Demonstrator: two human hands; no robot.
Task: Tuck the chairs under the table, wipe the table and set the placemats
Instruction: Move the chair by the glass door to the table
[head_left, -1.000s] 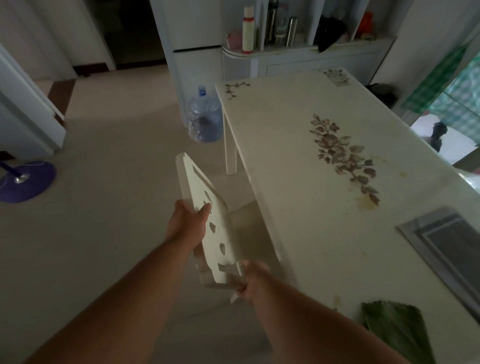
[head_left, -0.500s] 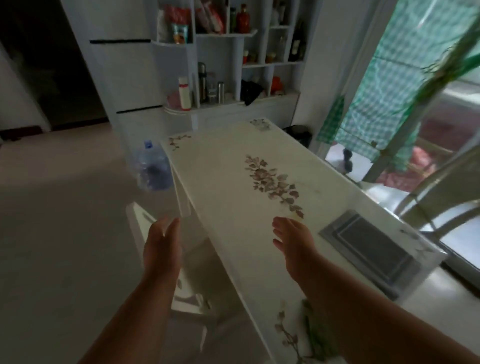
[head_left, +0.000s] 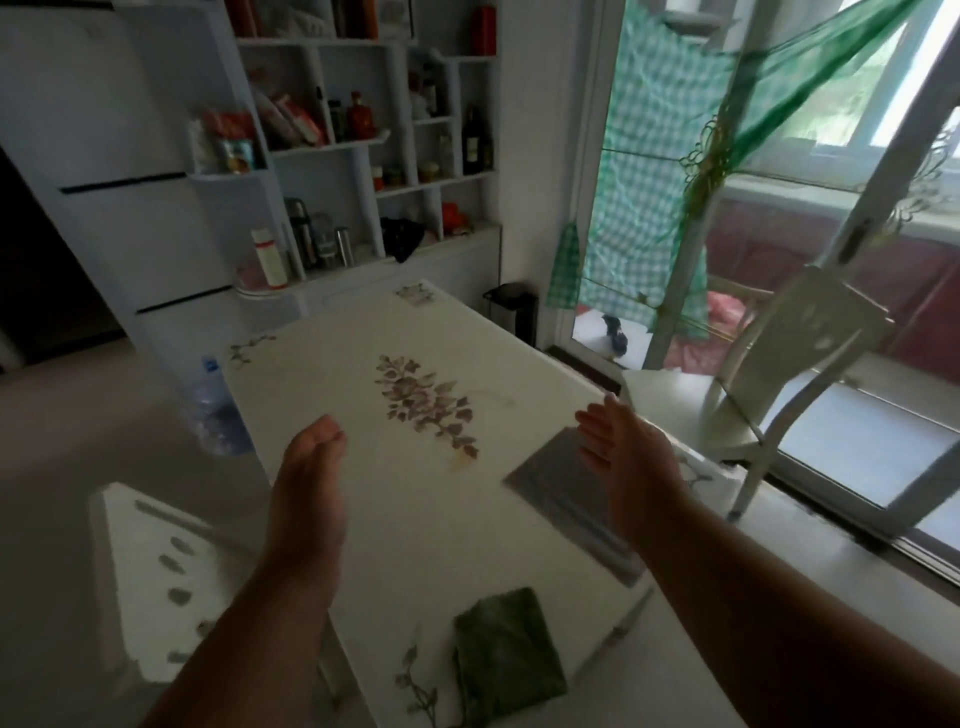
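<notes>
Both hands off the chair (head_left: 150, 566) now, left hand (head_left: 306, 488) and right hand (head_left: 631, 462) empty, grips released, above the table (head_left: 415, 519).

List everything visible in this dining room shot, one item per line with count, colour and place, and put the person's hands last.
Cream rectangular table with brown leaf prints: 1, cream, centre.
White carved-back chair: 1, white, left side of the table, backrest near the table edge.
Cream chair by the window: 1, cream, right of the table, standing clear of it.
Grey striped placemat: 1, grey, right part of the tabletop.
Folded green cloth: 1, dark green, near end of the tabletop.
Clear blue water jug: 1, bluish, floor beyond the table's left far corner.
White shelf unit: 1, white, back wall, holding bottles and packets.
Green checked curtain: 1, green and white, glass door.
Black bin: 1, black, far right corner.
Left hand: open, over the table.
Right hand: open, over the placemat.
</notes>
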